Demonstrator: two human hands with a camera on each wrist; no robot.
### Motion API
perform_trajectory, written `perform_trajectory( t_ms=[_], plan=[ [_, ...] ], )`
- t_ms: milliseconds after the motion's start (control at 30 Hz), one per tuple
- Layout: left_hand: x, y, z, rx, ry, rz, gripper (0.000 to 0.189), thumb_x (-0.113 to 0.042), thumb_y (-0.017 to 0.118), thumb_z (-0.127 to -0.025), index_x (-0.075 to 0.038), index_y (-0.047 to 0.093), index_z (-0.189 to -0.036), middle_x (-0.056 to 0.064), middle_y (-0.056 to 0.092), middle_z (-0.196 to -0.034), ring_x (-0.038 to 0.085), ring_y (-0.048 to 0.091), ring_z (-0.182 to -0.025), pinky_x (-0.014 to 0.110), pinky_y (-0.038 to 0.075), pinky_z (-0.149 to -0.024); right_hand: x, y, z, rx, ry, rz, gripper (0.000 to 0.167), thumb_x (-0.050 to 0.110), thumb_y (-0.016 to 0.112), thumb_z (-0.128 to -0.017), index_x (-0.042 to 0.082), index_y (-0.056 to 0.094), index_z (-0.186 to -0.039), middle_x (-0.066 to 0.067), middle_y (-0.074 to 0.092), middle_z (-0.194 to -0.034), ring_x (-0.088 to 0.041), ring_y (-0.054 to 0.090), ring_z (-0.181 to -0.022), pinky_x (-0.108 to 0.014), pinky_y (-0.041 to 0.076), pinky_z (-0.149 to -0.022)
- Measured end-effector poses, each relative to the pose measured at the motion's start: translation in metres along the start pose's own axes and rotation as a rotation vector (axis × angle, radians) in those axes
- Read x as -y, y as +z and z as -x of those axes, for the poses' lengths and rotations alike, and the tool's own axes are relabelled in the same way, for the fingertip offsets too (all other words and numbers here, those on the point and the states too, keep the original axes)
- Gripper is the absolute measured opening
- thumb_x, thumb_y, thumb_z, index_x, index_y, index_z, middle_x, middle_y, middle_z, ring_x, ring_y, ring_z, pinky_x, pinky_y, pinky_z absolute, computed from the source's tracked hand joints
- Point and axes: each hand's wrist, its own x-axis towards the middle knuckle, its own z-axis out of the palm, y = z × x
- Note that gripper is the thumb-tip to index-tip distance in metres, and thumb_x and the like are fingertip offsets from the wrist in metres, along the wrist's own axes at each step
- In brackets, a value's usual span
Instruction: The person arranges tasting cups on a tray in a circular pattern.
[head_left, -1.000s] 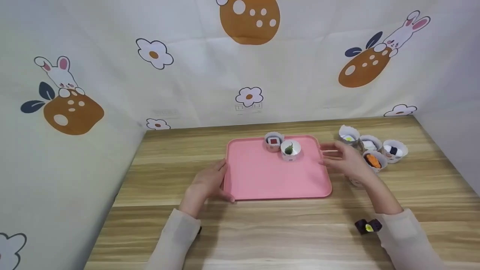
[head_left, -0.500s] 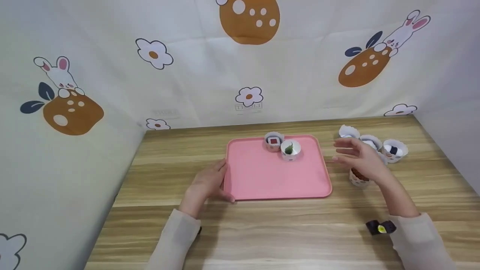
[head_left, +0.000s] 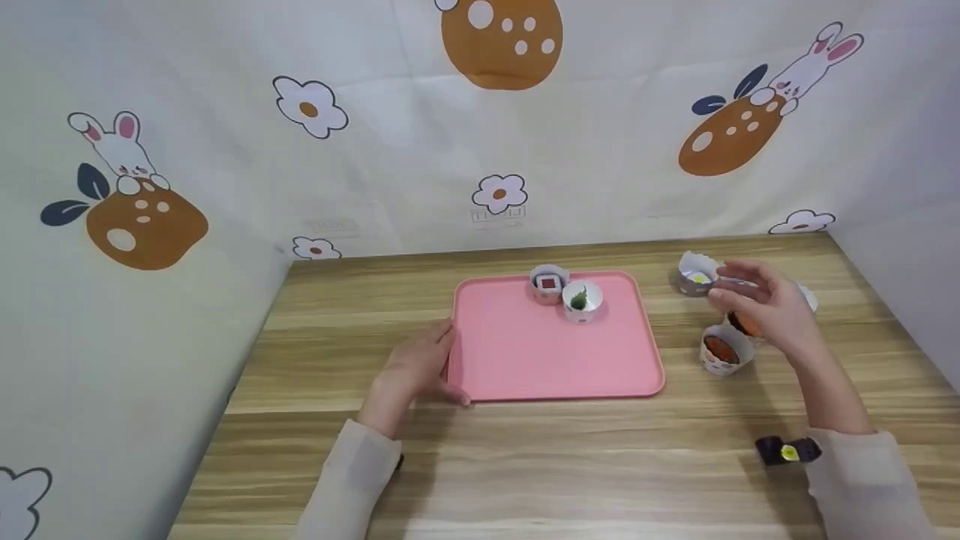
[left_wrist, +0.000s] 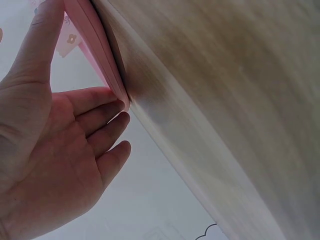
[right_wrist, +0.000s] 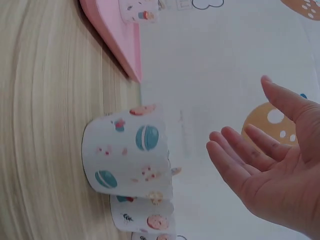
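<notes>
My left hand (head_left: pixel 416 362) rests at the left side of a pink tray (head_left: pixel 517 360). In the left wrist view its fingertips (left_wrist: pixel 120 107) touch the tray's edge, and the thumb lies along another side. Two paper cups stand at the tray's back, one holding a white piece with a red centre (head_left: pixel 549 283), the other with a green leaf (head_left: pixel 579 300). To the right, my right hand (head_left: pixel 772 304) hovers over a group of paper cups with nothing in its grasp, fingers apart. Nearest it are a cup with a yellow spot inside (head_left: pixel 697 277) and an orange-topped piece (head_left: pixel 742 322), partly hidden.
A cup with a reddish-brown filling (head_left: pixel 724 351) stands right of the tray. Another cup's rim (head_left: pixel 808 298) peeks out behind the right hand. Dark pieces with a yellow-green centre (head_left: pixel 787 452) show beside the right sleeve. A patterned cloth (head_left: pixel 390 165) rises behind the wooden table (head_left: pixel 525 465).
My right hand has left the tray's right edge and moved right over the cups, uncovering the reddish-brown one. The dark pieces by the right sleeve have shifted right with it. The left hand stays put.
</notes>
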Motion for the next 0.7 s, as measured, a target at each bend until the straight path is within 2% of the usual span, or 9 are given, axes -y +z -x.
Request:
perform_trajectory(
  t_ms=[133, 333, 533, 700],
  plan=[
    [0.0, 0.0, 0.0, 0.004, 0.006, -0.006, 0.122, -0.059, 0.085, -0.066, -0.003, 0.025, -0.157, 0.013, 0.022, -0.167, 0.03, 0.023, -0.154, 0.045, 0.026, -0.126, -0.004, -0.01, 0.0, -0.099, 0.012, -0.021, 0.054, 0.025, 0.066, -0.096, 0.007, 0.044, -0.142, 0.027, 0.056, -0.115, 0.014, 0.058, -0.104, -0.002, 0.051, -0.082],
    [-0.001, -0.002, 0.002, 0.008, 0.004, -0.001, 0.122, -0.058, 0.085, -0.066, -0.004, 0.025, -0.157, 0.012, 0.021, -0.167, 0.031, 0.023, -0.154, 0.046, 0.026, -0.126, -0.013, -0.02, -0.004, -0.269, 0.046, -0.18, 0.042, 0.016, 0.071, -0.092, 0.027, 0.051, -0.128, 0.026, 0.06, -0.111, 0.012, 0.059, -0.1, 0.0, 0.05, -0.079],
    [-0.001, -0.002, 0.002, 0.009, 0.004, 0.001, 0.121, -0.058, 0.084, -0.067, -0.003, 0.025, -0.157, 0.013, 0.021, -0.167, 0.032, 0.023, -0.154, 0.047, 0.027, -0.126, -0.022, -0.028, -0.008, -0.459, 0.141, -0.333, 0.045, 0.016, 0.078, -0.087, 0.024, 0.056, -0.125, 0.02, 0.062, -0.111, 0.004, 0.06, -0.103, 0.001, 0.049, -0.078],
    [-0.001, -0.001, 0.002, 0.008, 0.001, -0.016, 0.121, -0.059, 0.084, -0.067, -0.004, 0.025, -0.157, 0.012, 0.021, -0.167, 0.03, 0.023, -0.154, 0.045, 0.026, -0.127, -0.031, -0.035, -0.012, -0.559, 0.229, -0.371, 0.047, 0.017, 0.079, -0.085, 0.021, 0.058, -0.126, 0.018, 0.06, -0.114, -0.006, 0.057, -0.116, 0.0, 0.048, -0.076]
  ],
)
